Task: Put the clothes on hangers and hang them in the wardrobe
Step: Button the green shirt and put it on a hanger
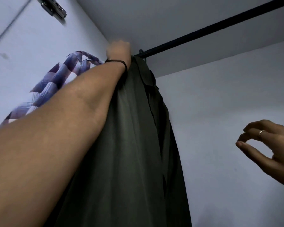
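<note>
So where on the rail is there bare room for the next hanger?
The black rail runs bare to the right of the dark green garment; the right hand hovers below that stretch, holding nothing. The rail's left end is crowded: left hand up at the rail, the green garment, the plaid shirt behind the forearm.

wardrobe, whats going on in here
A person is hanging clothes. The left hand is raised to the rail, at the top of a dark green shirt; its grip is blurred. A checked shirt hangs behind the arm. The right hand hovers free, holding nothing.
</note>
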Tool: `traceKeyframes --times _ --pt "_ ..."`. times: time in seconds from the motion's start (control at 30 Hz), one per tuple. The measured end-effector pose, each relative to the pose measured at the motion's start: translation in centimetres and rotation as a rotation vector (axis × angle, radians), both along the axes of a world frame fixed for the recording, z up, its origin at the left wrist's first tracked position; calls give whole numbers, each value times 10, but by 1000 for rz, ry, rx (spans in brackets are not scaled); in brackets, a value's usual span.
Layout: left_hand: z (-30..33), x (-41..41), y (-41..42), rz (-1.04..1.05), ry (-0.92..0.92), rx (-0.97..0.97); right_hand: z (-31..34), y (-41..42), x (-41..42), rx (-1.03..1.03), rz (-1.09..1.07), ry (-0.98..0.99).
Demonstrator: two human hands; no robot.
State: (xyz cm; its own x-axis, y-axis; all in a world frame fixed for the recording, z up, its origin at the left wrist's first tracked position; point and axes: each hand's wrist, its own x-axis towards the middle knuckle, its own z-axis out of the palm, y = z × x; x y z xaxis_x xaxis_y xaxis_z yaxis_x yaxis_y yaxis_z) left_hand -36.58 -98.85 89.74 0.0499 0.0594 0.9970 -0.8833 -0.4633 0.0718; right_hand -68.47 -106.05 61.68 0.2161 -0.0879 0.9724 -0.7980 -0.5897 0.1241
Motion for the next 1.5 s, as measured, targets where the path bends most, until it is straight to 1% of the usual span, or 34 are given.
traceKeyframes --times 0.1,0.2,0.33,0.43,0.47,0.53,0.57,0.63,0.77,0.83,0.87,1.03,1.07,1.1,1.13,1.2,1.33,1.4,1.5 --pt "-7 3 3 33 -83 -35 0 11 2 -12 -3 43" --pt "-19 5 16 12 -122 -68 -6 28 10 16 15 51" --pt "-55 -2 29 -3 -101 -44 -34 59 23 78 34 66" --pt "-70 7 29 -52 -80 -26 -64 79 29 72 66 138" --pt "-75 12 29 -69 -49 -28 -69 85 31 84 70 149" --pt "-93 20 32 -109 52 -26 -78 89 34 179 35 213" --pt "-102 23 35 -129 72 -41 -79 88 36 232 -7 252" --pt "-120 26 46 -111 61 -42 -82 83 42 311 -40 292" --pt "-156 30 70 -76 66 -48 -100 61 60 479 16 316" --pt "-182 23 78 -39 -17 -45 -118 51 72 563 59 291" --pt "-196 18 81 0 -104 -15 -131 48 78 615 86 269" --pt "-270 1 97 101 -670 221 -198 42 112 819 159 202" --pt "-284 -1 101 139 -740 268 -204 46 119 825 177 193" --pt "-296 0 107 165 -766 310 -207 53 126 811 187 178" --pt "-307 4 114 174 -748 340 -205 61 132 768 189 145" --pt "-328 15 131 155 -655 355 -196 79 146 654 211 69" --pt "-366 35 184 156 -374 372 -162 130 179 364 401 -22" --pt "-387 42 227 230 -288 394 -149 169 200 246 510 -13" --pt "-416 44 293 316 -155 444 -143 230 232 158 636 73"
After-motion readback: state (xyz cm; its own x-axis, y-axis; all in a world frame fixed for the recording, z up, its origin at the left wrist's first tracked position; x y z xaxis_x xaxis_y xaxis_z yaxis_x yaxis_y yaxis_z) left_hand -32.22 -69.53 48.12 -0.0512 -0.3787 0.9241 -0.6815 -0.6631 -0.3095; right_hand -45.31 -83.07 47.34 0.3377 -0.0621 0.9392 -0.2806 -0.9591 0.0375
